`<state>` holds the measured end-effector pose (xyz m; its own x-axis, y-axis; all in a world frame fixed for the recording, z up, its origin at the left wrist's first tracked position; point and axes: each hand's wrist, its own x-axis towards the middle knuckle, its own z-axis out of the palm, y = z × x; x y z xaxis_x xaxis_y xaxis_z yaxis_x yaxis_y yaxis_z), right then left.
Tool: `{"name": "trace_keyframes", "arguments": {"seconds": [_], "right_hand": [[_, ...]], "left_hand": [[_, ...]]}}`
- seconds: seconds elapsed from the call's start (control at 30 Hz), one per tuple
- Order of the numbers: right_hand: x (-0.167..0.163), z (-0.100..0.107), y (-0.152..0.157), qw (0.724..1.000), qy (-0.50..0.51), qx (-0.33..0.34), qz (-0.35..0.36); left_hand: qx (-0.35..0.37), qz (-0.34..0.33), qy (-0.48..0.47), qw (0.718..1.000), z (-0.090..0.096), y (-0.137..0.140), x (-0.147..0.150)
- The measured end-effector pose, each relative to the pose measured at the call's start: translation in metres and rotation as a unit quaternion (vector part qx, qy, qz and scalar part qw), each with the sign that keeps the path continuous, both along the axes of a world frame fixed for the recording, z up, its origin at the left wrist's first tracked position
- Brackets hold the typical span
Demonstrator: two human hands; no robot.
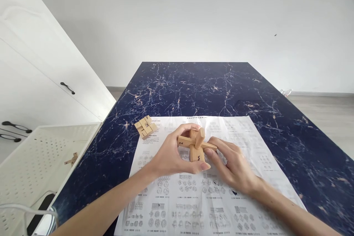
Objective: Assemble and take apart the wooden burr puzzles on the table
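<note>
Between my hands, above the printed sheet (188, 195), is a wooden burr puzzle (197, 152) of crossing bars, with a 2 marked on one arm and another mark on the lower block. My left hand (177, 151) wraps around it from the left, fingers behind and thumb along the lower front. At the right, my right hand (231, 160) pinches the tip of the sideways bar between thumb and forefinger. A second wooden block puzzle (145, 127), marked 3 and 1, rests at the sheet's upper left corner.
The sheet lies on a dark blue marbled table (188, 88). To the left is a white perforated basket (35, 147) holding a small wooden cross-shaped puzzle (72, 158), a cable and a dark device (41, 212). White cabinets (44, 51) stand beyond it.
</note>
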<state>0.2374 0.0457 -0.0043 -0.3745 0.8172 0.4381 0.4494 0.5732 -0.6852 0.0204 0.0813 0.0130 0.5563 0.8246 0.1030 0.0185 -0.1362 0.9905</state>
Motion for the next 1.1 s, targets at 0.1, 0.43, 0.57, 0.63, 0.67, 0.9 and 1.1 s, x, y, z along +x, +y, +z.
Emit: {"name": "trace_keyframes", "arguments": {"seconds": [0.1, 0.43, 0.57, 0.63, 0.67, 0.9, 1.1], "right_hand": [[0.001, 0.001, 0.000, 1.000, -0.003, 0.002, 0.005], [0.004, 0.001, 0.000, 1.000, 0.002, -0.018, 0.018], [0.006, 0.003, 0.001, 1.000, 0.002, -0.021, 0.003], [0.006, 0.004, 0.001, 1.000, 0.001, -0.022, 0.002], [0.006, 0.004, 0.001, 1.000, 0.000, -0.022, 0.002], [0.005, 0.002, 0.002, 1.000, 0.000, -0.022, -0.020], [0.006, 0.003, 0.003, 0.999, -0.003, -0.012, -0.046]], "left_hand": [[0.013, 0.002, -0.005, 1.000, 0.002, 0.000, 0.000], [-0.044, -0.064, -0.022, 0.997, 0.001, 0.007, -0.005], [-0.023, -0.062, -0.013, 0.998, 0.001, 0.010, -0.007], [-0.015, -0.061, -0.009, 0.998, 0.002, 0.010, -0.006], [-0.014, -0.062, -0.008, 0.998, 0.002, 0.010, -0.006], [-0.006, -0.049, -0.033, 0.998, -0.003, 0.009, -0.005], [-0.009, -0.048, -0.039, 0.998, -0.006, 0.011, -0.007]]}}
